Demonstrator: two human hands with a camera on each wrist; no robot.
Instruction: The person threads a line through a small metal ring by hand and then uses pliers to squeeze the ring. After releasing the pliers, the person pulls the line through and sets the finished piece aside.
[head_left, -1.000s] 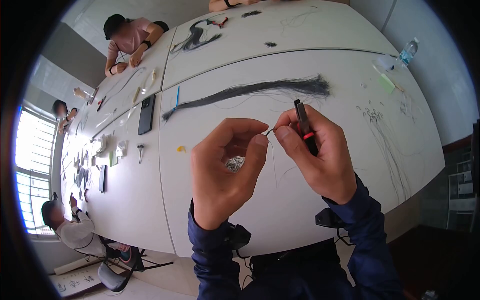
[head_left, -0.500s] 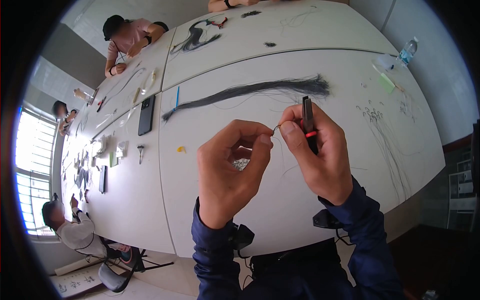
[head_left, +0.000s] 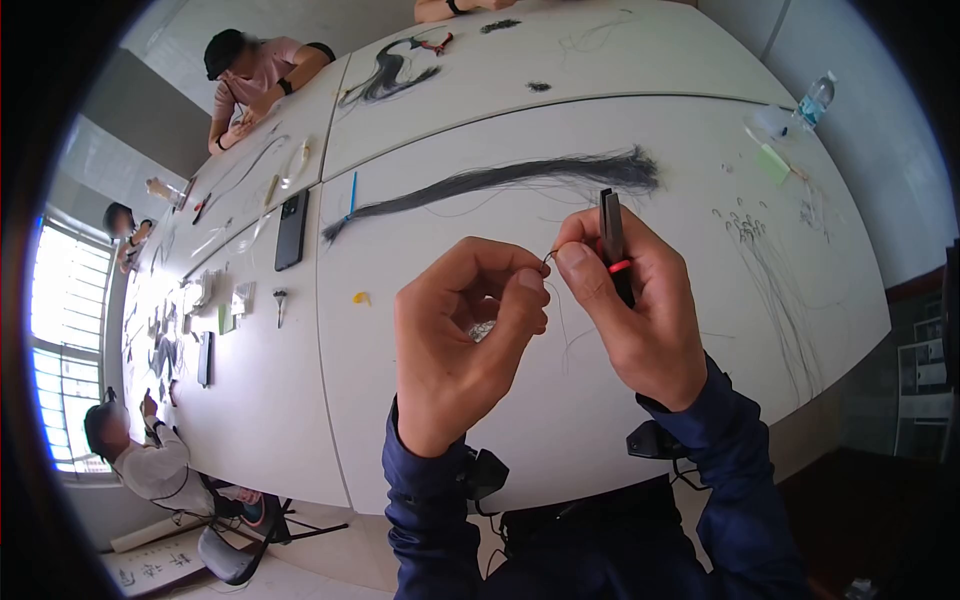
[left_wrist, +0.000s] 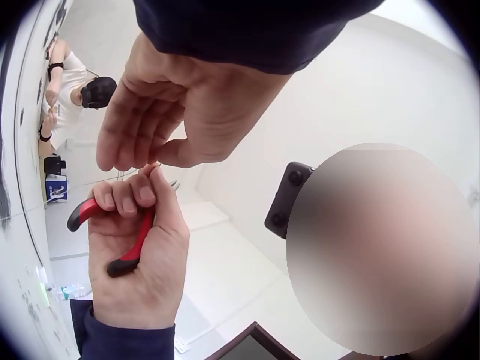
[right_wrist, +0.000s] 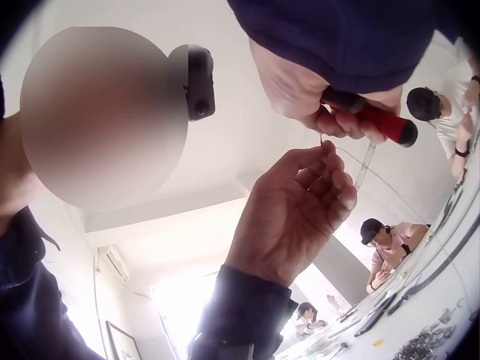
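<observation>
In the head view, my left hand pinches one end of a small dark fish hook between thumb and forefinger. My right hand pinches the other end with its thumb and forefinger, the two sets of fingertips almost meeting. Pliers also sit in the right hand, jaws pointing away from me; their red and black handles show against the palm in the left wrist view. A thin line trails from the left fingertips in the right wrist view. Behind the left hand lies a pile of small metal pieces, partly hidden.
A long bundle of dark strands lies beyond my hands, with a blue tie at its left. Hooks with long lines are spread at the right. A phone and a yellow scrap lie left; other people sit around the table.
Both hands moved slightly right at first, then stayed nearly still. The pliers turned more upright. The left hand's lower fingers came in under its thumb, and the loose line shifted.
</observation>
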